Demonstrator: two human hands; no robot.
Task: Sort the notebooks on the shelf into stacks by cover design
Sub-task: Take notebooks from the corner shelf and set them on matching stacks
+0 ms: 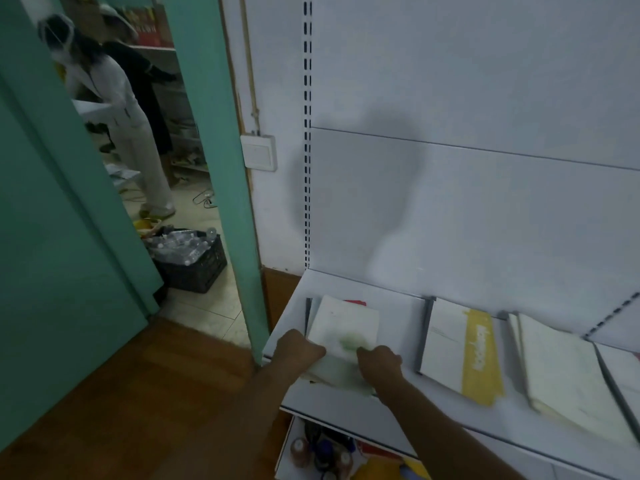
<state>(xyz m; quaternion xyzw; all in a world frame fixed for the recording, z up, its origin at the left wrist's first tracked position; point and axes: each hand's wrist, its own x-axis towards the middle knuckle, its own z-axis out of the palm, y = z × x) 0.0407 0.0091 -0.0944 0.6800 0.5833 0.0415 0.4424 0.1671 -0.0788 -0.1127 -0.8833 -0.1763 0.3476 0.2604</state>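
A white notebook with a green patch (pixel 343 327) lies on top of a stack at the left end of the white shelf (pixel 398 306). My left hand (pixel 299 348) grips the stack's near left corner. My right hand (pixel 379 362) holds its near edge, fingers curled over the cover. A red cover (pixel 355 302) peeks out behind the stack. To the right lies a white notebook with a yellow band (pixel 479 358). Farther right lies a stack of plain white notebooks (pixel 568 375).
Metal dividers (pixel 425 327) separate the shelf's sections. A lower shelf (pixel 329 452) holds bottles and coloured items. At left a green door frame (pixel 225 168) opens onto a room with two people (pixel 114 109) and a black crate of bottles (pixel 190 258).
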